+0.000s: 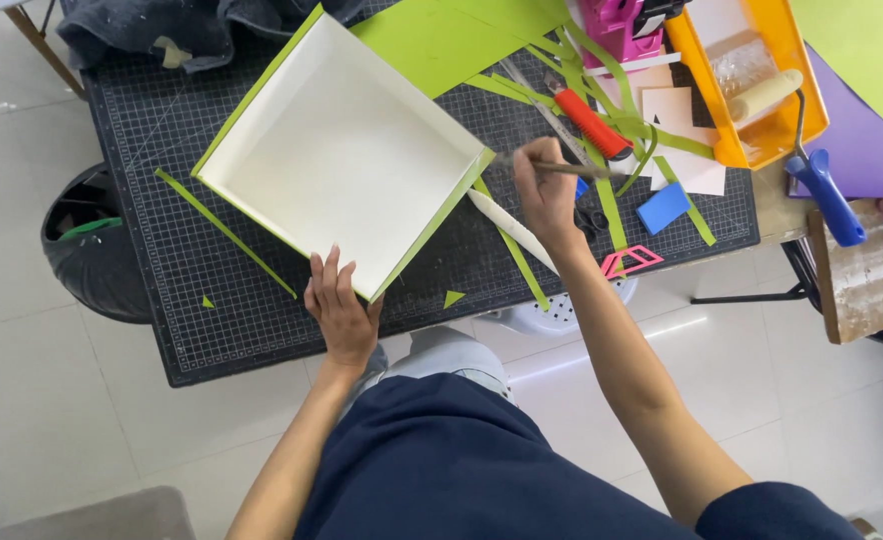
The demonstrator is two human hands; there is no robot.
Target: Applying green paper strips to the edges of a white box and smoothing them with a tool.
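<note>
Shallow square box (347,160), white inside, green outer walls: lies tilted on the dark gridded cutting mat (162,130) toward the tabletop's left half, one corner at the near edge.

Left hand (340,310): fingers flat and held together, pressing that near corner down.

Right hand (547,195): closed around a thin brush (562,168) just beside the box's right corner; the bristle end is blurred.

Around them: green paper strips (602,110), red-handled cutter (592,125), blue block (664,207), orange tray (777,130) holding a roller (765,95), black bin (87,240) on the floor off the left edge.

Handling note, as a judgement: steady pressure on the corner should stop the box sliding; short, light brush strokes along the wall edge suit thin card.
</note>
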